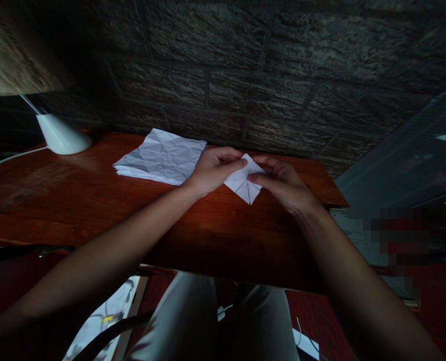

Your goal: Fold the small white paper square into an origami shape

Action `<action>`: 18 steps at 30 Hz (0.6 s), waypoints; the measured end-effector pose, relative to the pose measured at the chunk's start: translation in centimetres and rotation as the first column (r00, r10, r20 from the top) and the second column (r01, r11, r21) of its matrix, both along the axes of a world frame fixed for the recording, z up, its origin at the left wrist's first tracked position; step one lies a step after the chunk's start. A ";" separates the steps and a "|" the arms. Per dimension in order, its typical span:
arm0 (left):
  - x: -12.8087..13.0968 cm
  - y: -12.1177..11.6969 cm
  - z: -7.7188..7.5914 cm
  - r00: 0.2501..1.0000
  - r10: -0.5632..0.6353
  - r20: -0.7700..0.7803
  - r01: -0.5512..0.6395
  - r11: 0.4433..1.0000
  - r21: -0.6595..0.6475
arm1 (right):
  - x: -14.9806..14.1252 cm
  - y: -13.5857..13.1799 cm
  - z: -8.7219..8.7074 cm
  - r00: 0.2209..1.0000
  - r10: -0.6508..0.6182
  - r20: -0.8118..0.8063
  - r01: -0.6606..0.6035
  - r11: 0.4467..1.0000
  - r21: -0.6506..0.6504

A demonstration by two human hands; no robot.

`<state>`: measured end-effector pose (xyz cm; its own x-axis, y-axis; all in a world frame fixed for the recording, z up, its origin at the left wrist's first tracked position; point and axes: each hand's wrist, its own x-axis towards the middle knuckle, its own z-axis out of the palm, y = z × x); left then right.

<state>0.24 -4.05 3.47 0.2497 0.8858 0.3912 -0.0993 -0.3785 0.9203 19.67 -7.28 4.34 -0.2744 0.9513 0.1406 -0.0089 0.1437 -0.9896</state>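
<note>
A small folded white paper (245, 188), diamond-shaped with crease lines meeting near its middle, is held between my two hands above the wooden table. My left hand (217, 168) pinches its upper left side, the thumb lying on top near the upper corner. On the other side my right hand (279, 180) grips the right edge, its thumb pressed on the paper's face and the fingers behind. Left of my left hand lies a stack of creased white sheets (163, 155), the top one covered in triangular fold marks.
A lamp with a white base (63, 135) and a woven shade (16, 55) stands at the table's left end, its cord running left. The wooden table (76, 200) backs onto a dark brick wall (223, 90). Its right edge ends near a greyish panel (403, 150).
</note>
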 end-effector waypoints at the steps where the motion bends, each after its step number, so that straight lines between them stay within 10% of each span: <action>1: 0.0 0.0 0.0 1.000 0.002 0.001 -0.002 1.000 -0.005 | 0.0 0.0 0.0 1.000 0.001 0.000 -0.001 1.000 0.004; 18: 0.1 -0.2 0.0 1.000 0.007 0.005 -0.007 1.000 -0.027 | -0.1 -0.2 0.1 1.000 0.024 0.001 -0.024 0.999 0.029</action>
